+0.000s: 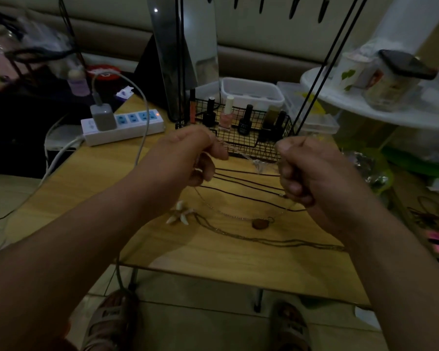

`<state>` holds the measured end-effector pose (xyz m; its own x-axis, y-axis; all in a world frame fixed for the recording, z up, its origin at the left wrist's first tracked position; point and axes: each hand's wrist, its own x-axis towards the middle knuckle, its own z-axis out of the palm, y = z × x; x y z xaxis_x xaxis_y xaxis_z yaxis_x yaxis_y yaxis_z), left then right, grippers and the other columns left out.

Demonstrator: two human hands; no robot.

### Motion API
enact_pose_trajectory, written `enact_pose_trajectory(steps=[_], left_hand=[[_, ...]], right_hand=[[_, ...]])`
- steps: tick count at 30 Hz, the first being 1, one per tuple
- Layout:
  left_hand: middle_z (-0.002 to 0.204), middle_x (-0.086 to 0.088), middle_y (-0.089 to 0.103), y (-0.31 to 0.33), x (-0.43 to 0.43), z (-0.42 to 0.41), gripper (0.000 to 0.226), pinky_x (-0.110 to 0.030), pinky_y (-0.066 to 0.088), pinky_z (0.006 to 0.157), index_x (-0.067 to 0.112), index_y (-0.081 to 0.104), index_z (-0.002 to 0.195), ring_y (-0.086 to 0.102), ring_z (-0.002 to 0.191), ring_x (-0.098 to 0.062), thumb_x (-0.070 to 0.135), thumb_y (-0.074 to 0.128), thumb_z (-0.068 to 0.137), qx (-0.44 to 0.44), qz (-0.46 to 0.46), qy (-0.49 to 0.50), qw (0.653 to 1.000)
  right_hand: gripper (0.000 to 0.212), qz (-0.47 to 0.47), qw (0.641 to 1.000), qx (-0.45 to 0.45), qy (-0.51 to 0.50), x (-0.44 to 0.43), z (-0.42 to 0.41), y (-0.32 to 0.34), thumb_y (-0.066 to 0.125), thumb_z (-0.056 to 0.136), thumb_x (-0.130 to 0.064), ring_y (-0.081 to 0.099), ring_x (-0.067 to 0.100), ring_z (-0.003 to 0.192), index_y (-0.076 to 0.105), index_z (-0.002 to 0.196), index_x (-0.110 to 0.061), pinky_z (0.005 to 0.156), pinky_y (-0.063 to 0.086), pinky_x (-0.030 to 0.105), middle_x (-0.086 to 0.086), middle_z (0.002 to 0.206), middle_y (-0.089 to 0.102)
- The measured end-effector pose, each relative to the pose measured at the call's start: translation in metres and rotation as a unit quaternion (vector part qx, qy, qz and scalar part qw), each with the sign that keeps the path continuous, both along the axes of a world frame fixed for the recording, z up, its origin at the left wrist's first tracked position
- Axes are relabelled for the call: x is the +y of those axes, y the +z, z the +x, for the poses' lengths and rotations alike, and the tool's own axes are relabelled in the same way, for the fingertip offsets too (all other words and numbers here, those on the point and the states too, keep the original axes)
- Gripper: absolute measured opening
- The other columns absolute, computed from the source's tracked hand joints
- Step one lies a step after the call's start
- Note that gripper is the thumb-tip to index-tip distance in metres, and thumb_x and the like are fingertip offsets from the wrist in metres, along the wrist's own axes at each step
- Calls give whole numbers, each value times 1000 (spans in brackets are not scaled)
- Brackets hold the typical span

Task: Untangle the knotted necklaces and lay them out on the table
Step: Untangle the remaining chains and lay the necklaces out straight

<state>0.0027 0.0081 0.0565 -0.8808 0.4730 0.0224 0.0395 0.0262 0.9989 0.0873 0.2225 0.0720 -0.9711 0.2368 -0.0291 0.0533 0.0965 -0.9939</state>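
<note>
The left hand [195, 150] and right hand [304, 171] pinch the chain [223, 212] sagging between them.

Wire basket [249, 145] with nail polish bottles [225, 115] at tabletop [213, 254] rear; white power strip [123, 125] left, charger [103, 117] plugged in.

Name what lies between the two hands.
Head view: dark cords run across the gap between left hand and right hand; a thin chain sags below them.

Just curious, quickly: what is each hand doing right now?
Left hand: closed, pinching the thin chain necklace.
Right hand: closed, pinching the same necklace.
</note>
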Motion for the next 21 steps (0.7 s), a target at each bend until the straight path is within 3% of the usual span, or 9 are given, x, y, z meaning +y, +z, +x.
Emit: enact_pose_trajectory(steps=[3, 6, 8, 12, 15, 21], left_hand=[[95, -8, 74, 1, 2, -2, 32, -23, 34, 50, 13, 46, 72, 59, 68, -15, 15, 39, 103, -98, 133, 21, 986], [78, -6, 69, 1, 4, 1, 31, -21, 34, 46, 17, 41, 72, 57, 61, -15, 18, 40, 103, -161, 197, 13, 967], [67, -3, 58, -1, 6, 0, 27, -22, 30, 45, 17, 43, 76, 50, 57, -15, 19, 42, 103, -145, 167, 9, 975], [61, 6, 47, -6, 8, 0, 7, -22, 32, 45, 13, 54, 97, 41, 54, -13, 16, 59, 101, 1, 2, -31, 1000], [65, 8, 48, -9, 8, 5, 20, -24, 37, 52, 27, 65, 112, 42, 59, -12, 23, 73, 95, 91, -117, -94, 985], [60, 5, 45, -11, 10, 6, 12, -33, 34, 57, 38, 71, 106, 38, 55, -21, 36, 73, 94, 120, -156, -124, 973]], right_hand=[[8, 50, 997, -53, 33, -2, 0, -4, 64, 99, -21, 45, 9, 52, 66, 104, -15, 42, 28, 21, -2, 70, 55], [7, 85, 991, -76, 75, -5, 0, -4, 67, 95, -12, 48, 9, 54, 68, 101, -13, 43, 30, 22, -3, 67, 57], [6, 107, 989, -64, 79, -7, 0, -4, 68, 93, -7, 47, 9, 54, 68, 94, -13, 43, 32, 21, -4, 63, 57], [9, 113, 993, -11, 42, -10, -1, -5, 65, 96, -9, 50, 8, 56, 68, 90, -16, 46, 37, 20, -6, 63, 59], [9, 105, 993, 20, 40, -11, -2, -2, 61, 101, -15, 56, 8, 63, 67, 94, -17, 52, 41, 21, -4, 73, 67], [13, 94, 995, 23, 38, -17, -3, 0, 49, 108, -20, 54, 6, 59, 57, 100, -15, 48, 37, 20, -4, 73, 69]])
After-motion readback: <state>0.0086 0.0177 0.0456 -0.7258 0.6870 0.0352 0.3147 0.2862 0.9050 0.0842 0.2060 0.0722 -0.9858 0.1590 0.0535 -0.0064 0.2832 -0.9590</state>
